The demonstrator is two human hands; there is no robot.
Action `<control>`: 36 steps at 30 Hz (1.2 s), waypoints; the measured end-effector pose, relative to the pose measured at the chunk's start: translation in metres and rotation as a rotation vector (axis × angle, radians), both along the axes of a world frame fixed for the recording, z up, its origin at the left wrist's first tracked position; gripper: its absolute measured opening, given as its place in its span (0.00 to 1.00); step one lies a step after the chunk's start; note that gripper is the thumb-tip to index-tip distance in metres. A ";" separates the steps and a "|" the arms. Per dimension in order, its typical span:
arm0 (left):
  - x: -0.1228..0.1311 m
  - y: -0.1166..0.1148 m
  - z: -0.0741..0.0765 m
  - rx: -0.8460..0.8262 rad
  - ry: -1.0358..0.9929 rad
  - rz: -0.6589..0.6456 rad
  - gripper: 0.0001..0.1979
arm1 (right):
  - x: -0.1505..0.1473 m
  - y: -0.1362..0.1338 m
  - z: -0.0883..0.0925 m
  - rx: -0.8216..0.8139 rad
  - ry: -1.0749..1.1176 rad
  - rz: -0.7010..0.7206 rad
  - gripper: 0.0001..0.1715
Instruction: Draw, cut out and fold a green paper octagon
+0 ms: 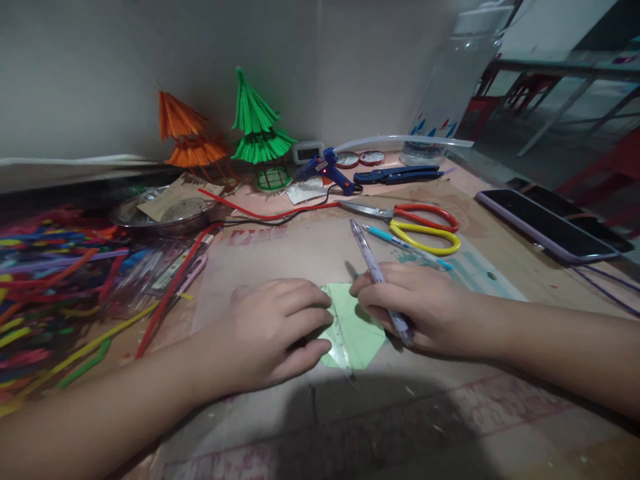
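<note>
Facing the tabletop's [530,267] illegible print [257,235] and back-edge wall [360,80], unclenched left hand [283,327] is pressing a ruler [343,350], right hand [423,300] gripping a pen [369,257].

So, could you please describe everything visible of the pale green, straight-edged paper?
The pale green, straight-edged paper looks thin and flat, with angled corners and faint lines. It lies on the brownish work surface, crossed by a clear, ruler-like plastic strip. The left hand rests over its left side; the right hand, holding a pale patterned pen, hides part of its right side.
</note>
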State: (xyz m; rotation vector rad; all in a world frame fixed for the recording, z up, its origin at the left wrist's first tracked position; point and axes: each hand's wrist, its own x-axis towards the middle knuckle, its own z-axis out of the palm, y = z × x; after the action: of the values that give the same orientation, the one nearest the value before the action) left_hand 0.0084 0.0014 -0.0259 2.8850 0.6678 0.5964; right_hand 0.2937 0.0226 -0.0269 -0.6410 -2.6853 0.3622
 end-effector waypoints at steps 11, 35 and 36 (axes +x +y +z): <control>-0.002 -0.001 -0.001 0.017 0.029 -0.017 0.11 | -0.001 0.000 0.001 0.003 -0.020 -0.002 0.10; 0.001 0.000 -0.001 0.044 0.014 0.013 0.10 | 0.000 0.000 0.000 0.046 -0.044 0.011 0.09; 0.001 0.000 -0.001 0.042 0.015 0.009 0.09 | 0.000 0.000 0.000 0.047 -0.045 0.009 0.09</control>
State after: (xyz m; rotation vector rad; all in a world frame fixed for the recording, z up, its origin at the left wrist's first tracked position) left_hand 0.0094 0.0010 -0.0269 2.9294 0.6787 0.5980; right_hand 0.2940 0.0230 -0.0270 -0.6304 -2.7318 0.2896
